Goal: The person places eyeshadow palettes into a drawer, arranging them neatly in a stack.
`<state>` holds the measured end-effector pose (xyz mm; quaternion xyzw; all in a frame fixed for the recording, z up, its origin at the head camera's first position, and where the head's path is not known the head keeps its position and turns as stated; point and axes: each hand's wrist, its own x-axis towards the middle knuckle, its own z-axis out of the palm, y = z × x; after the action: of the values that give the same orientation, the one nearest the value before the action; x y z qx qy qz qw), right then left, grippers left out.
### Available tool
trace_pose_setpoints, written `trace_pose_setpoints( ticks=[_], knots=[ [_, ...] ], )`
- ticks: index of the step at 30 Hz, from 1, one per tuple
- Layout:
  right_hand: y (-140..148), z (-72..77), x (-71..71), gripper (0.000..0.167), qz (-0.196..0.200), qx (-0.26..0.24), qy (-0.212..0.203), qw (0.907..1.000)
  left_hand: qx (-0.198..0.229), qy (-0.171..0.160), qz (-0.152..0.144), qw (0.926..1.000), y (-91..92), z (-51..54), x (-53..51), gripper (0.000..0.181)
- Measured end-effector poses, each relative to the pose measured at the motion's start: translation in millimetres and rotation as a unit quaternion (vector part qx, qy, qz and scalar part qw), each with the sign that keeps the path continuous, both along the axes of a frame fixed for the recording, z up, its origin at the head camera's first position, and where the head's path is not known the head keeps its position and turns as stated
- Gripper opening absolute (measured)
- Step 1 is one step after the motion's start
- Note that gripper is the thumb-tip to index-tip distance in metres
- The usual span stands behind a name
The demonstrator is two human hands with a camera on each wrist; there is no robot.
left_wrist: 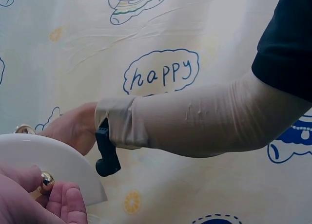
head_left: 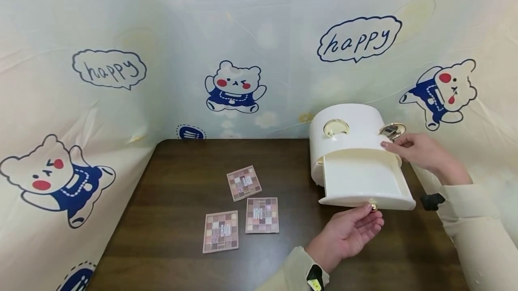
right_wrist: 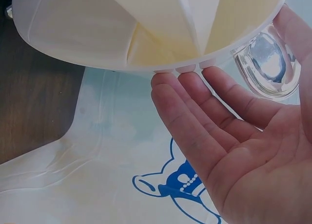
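Observation:
A white rounded box [head_left: 348, 122] with gold rings stands at the table's back right, its drawer [head_left: 362, 174] pulled out at the front. My left hand [head_left: 346, 235] pinches the drawer's gold knob [head_left: 374, 207] between thumb and fingers; the left wrist view shows this knob [left_wrist: 47, 183] close up. On the box's right side, my right hand [head_left: 430, 154] holds the wall beside a gold ring [head_left: 392, 130]. In the right wrist view, the fingertips of this hand [right_wrist: 243, 146] lie against the white wall [right_wrist: 63, 51], with the thumb at the rim. The drawer's visible inside holds nothing.
Three square palettes lie on the brown table [head_left: 162, 237], left of the box: one at the back [head_left: 244, 183], one at the right [head_left: 262, 215] and one at the front left [head_left: 220, 231]. A printed cloth [head_left: 283, 57] hangs behind and beside the table.

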<state>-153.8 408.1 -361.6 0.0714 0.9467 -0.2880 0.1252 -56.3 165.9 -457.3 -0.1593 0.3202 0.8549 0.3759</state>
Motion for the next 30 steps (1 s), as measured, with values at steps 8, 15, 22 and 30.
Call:
trace_pose_setpoints(
  ticks=[8, 15, 22, 30],
  knots=[
    [-0.5, -3.0, 0.1, 0.081, -0.004, -0.008, 0.004, 1.0, 0.005, 0.004, -0.01, 0.9999, -4.1, -4.0, 1.1, 0.011],
    [0.2, -3.1, -0.6, 0.078, -0.003, -0.005, 0.004, 1.0, 0.013, 0.016, -0.016, 0.9997, -2.3, -5.5, -9.0, 0.01],
    [1.6, -3.4, 0.1, 0.077, -0.005, -0.002, 0.0, 1.0, 0.009, 0.028, -0.029, 0.9991, -1.2, -7.4, -12.2, 0.009],
    [1.1, -3.1, -0.3, 0.078, -0.012, -0.009, 0.001, 0.9999, 0.009, 0.046, -0.053, 0.9975, -6.0, -8.9, -15.3, 0.013]
  ],
)
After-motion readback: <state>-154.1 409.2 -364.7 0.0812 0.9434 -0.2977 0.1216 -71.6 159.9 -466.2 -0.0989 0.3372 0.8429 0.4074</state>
